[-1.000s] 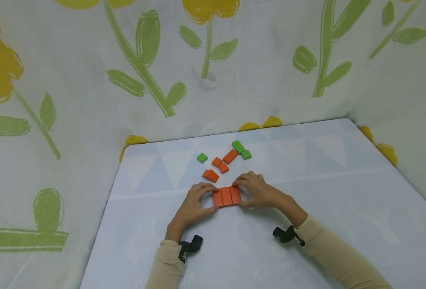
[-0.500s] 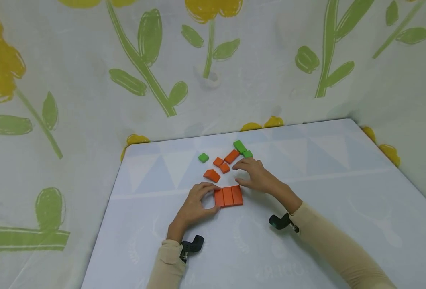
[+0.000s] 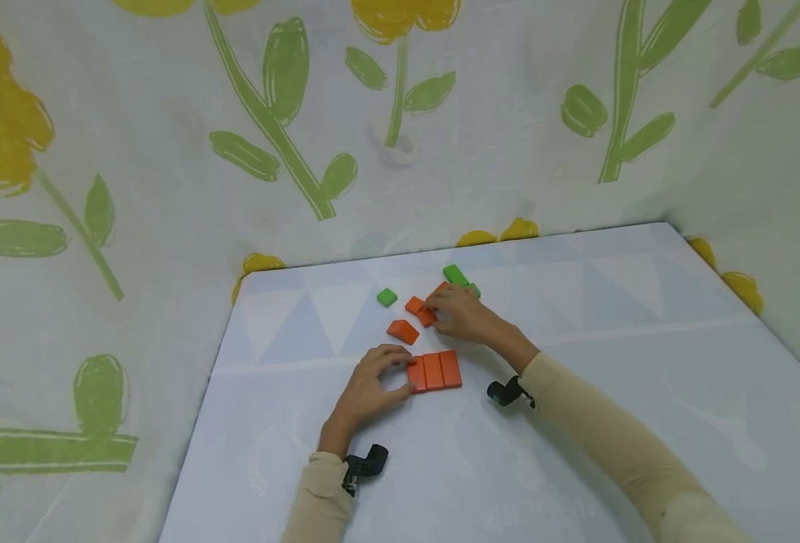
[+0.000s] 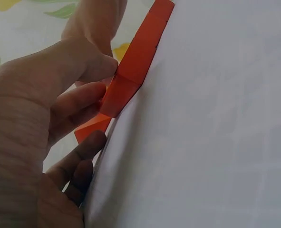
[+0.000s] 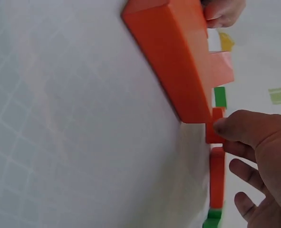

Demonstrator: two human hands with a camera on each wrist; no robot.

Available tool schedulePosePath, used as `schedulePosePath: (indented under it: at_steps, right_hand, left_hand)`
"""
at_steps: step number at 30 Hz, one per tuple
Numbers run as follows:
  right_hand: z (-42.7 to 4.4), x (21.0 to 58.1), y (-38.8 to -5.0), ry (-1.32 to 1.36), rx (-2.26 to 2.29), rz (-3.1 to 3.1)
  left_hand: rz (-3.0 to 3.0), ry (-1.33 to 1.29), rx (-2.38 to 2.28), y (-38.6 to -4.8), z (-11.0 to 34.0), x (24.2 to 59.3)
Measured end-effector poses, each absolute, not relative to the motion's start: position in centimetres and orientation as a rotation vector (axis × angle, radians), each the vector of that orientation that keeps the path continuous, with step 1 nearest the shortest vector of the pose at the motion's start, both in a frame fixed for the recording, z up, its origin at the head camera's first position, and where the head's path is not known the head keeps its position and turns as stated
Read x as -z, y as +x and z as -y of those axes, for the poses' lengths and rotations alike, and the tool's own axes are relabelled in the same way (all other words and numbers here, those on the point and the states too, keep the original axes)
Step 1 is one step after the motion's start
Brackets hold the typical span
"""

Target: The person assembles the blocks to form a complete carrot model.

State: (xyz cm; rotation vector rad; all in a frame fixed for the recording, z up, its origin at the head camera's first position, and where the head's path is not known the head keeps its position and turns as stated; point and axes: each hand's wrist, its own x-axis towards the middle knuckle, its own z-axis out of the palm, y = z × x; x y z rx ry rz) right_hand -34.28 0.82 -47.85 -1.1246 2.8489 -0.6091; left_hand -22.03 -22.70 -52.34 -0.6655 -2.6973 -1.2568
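Three orange rectangular blocks [image 3: 434, 371] lie side by side in a flat row on the table. My left hand [image 3: 369, 381] holds the row's left block, thumb at the near end and a finger at the far end; the left wrist view shows the thumb against the orange face [image 4: 134, 59]. Beyond the row, my right hand [image 3: 466, 314] has its thumb and forefinger at a small orange block [image 3: 426, 317]. In the right wrist view the thumb presses on that small block [image 5: 214, 134], with the other fingers loosely bent; part of it is hidden.
A peaked orange block [image 3: 403, 332] lies just beyond the row. Another small orange block [image 3: 414, 305], a partly covered longer orange block [image 3: 440, 287] and green blocks [image 3: 387, 297] are scattered farther back. A flower-printed cloth [image 3: 481, 151] hangs behind the table.
My right hand has left the right end of the row and moved forward and left to the small orange block. The left hand has stayed at the row's left block.
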Motion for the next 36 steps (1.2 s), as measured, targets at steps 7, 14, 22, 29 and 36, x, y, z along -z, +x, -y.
schedulePosePath:
  at_steps: [7,14,22,29,36]
  right_hand:
    - [-0.8,48.2,-34.3,-1.186,0.555,-2.88]
    - [-1.2,47.7,-33.7,-1.154,0.624,-2.862]
    - [-2.7,45.7,-31.0,-1.191,0.819,-2.866]
    - [-3.3,44.7,-27.3,-1.287,0.872,-2.866]
    - [-3.3,45.2,-24.3,-1.4,0.815,-2.845]
  left_hand:
    - [2.668,-0.697,1.225,-21.8,22.3,52.2]
    - [2.643,-0.748,1.181,-21.8,22.4,52.6]
    - [2.65,-0.73,1.208,-21.6,22.7,52.3]
    - [2.67,-0.702,1.217,-21.8,22.8,52.4]
    - [2.641,-0.733,1.227,-22.0,22.7,52.5]
